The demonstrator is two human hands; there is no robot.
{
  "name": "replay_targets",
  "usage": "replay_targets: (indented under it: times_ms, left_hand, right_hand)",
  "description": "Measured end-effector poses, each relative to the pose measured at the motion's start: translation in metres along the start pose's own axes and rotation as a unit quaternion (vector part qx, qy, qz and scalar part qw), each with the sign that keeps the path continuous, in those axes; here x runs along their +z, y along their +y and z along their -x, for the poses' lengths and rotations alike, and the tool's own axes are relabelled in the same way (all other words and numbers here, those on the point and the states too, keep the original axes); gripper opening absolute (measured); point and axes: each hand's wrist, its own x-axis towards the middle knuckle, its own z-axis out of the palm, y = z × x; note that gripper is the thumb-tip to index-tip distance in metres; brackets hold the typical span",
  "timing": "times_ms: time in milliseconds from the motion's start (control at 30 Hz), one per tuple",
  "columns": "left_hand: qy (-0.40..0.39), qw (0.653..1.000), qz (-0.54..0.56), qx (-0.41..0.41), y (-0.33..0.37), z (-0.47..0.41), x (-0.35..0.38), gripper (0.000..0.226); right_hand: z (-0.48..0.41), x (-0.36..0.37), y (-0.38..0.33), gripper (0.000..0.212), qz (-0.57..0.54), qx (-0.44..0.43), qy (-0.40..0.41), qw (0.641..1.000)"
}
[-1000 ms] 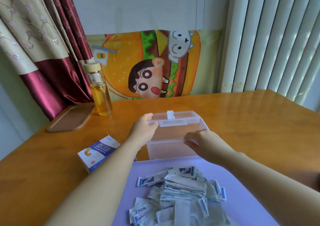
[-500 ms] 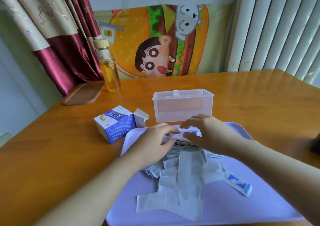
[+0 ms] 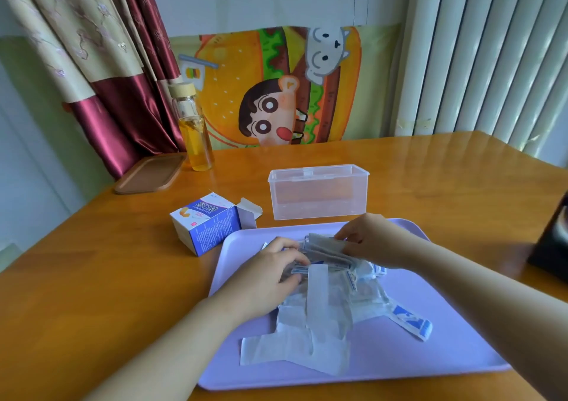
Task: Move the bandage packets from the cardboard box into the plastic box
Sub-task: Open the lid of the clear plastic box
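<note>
Lavender tray point(image 3: 445, 339) on a wooden table point(image 3: 92, 277) carries a loose heap of bandage packets point(image 3: 322, 317), white wrappers with blue print, spread across its middle. A person's two bare hands meet at the far side of the heap. The right hand point(image 3: 368, 241) pinches one end of a thick stack point(image 3: 325, 250) of packets and holds it on edge. The left hand point(image 3: 270, 273) curls its fingers onto the stack's opposite, nearer end. One blue-printed packet point(image 3: 412, 322) lies apart from the heap, toward the tray's right side.

The clear plastic box point(image 3: 318, 194) stands upright on the table just beyond the tray's far edge, apart from both hands. The blue-and-white cardboard box point(image 3: 206, 225) sits just beside the tray's far left corner, its end flap open toward the plastic box.

Further back on the left, a glass bottle point(image 3: 193, 133) holding amber liquid stands next to a flat brown tray point(image 3: 150, 174). A cartoon poster point(image 3: 276, 87) leans against the wall behind them, beside a red and beige curtain point(image 3: 107, 62).
</note>
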Motion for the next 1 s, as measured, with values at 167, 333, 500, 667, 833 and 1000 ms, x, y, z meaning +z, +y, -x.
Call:
replay_targets:
  times_ms: [167,333,500,667,833,1000]
  left_hand:
    - [-0.003,1.000,-0.012,-0.009,0.004,-0.001,-0.003,0.026]
    - [0.047,0.999,0.005,-0.024,0.010,-0.004,-0.019,0.021]
    - [0.090,0.935,0.316,-0.136,0.040,-0.012,-0.036,0.021]
    - [0.059,0.738,0.652,-0.164,0.074,-0.021,-0.028,0.015]
    - [0.104,0.713,0.664,-0.201,0.066,-0.025,-0.019,0.024]
    - [0.097,0.693,0.686,-0.198,0.060,-0.015,-0.018,0.026]
  right_hand:
    - [-0.001,-0.011,0.000,0.028,-0.021,0.025,0.034,0.999]
    - [0.006,-0.026,0.004,0.021,-0.138,0.030,0.127,0.982]
    - [0.013,-0.027,-0.017,0.016,-0.353,0.016,0.161,0.921]
    - [0.016,-0.002,-0.045,0.019,-0.286,-0.030,0.250,0.925]
    - [0.016,0.013,-0.053,0.013,-0.281,-0.059,0.178,0.941]
    - [0.024,0.006,-0.047,0.029,-0.333,-0.054,0.110,0.935]
